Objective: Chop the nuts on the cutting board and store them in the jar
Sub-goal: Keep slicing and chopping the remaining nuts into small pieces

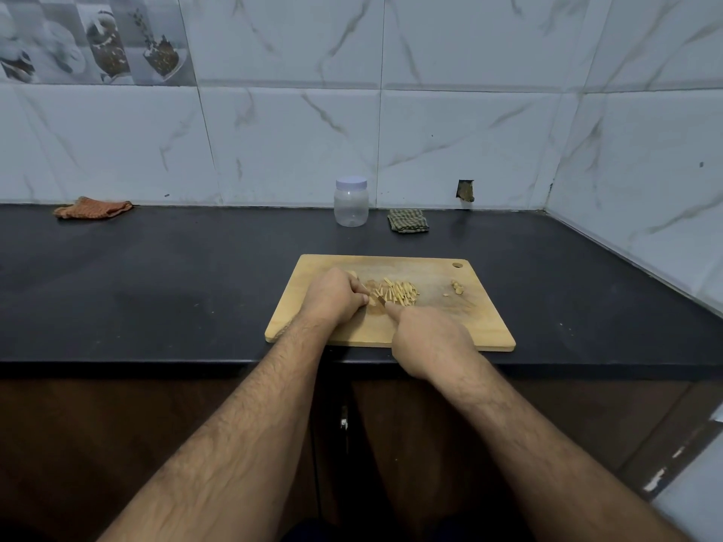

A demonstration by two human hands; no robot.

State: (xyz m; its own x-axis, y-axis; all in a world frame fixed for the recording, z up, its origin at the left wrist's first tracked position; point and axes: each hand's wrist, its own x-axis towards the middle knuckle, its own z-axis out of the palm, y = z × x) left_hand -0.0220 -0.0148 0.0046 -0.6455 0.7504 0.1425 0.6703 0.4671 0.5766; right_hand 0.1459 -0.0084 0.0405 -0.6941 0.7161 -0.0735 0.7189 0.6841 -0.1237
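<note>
At the far left of the black countertop (176, 267), against the tiled wall (469, 131), we note a crumpled orange cloth (93, 207).

Moving right, we record the wooden cutting board (485, 326) lying flat near the counter's front edge. From the board's centre, the left hand (337, 296) sits at about 9 o'clock. Its fingers are curled down and pressed together on the board, the fingertips at a small piece beside the cut pile; we cannot tell whether the piece is pinched or only steadied, as the knuckles hide the contact.

At the board's centre we observe the chopped nuts (399, 292), a loose heap of pale slivers. A blurred brownish shape lies between the two hands at the heap's near-left edge; we cannot identify it with certainty.

From the board's centre, the clear plastic jar (351, 207) stands upright at 12 o'clock, well apart, near the wall, with its white lid (351, 183) on.

The right hand (428, 338) lies at about 5 o'clock from the heap, its forefinger extended toward the slivers and the remaining fingers folded under; what they enclose is hidden.

Just right of the jar lies a folded green checked cloth (408, 221). At 3 o'clock on the board rest a few whole nuts (456, 287), apart from the heap.
</note>
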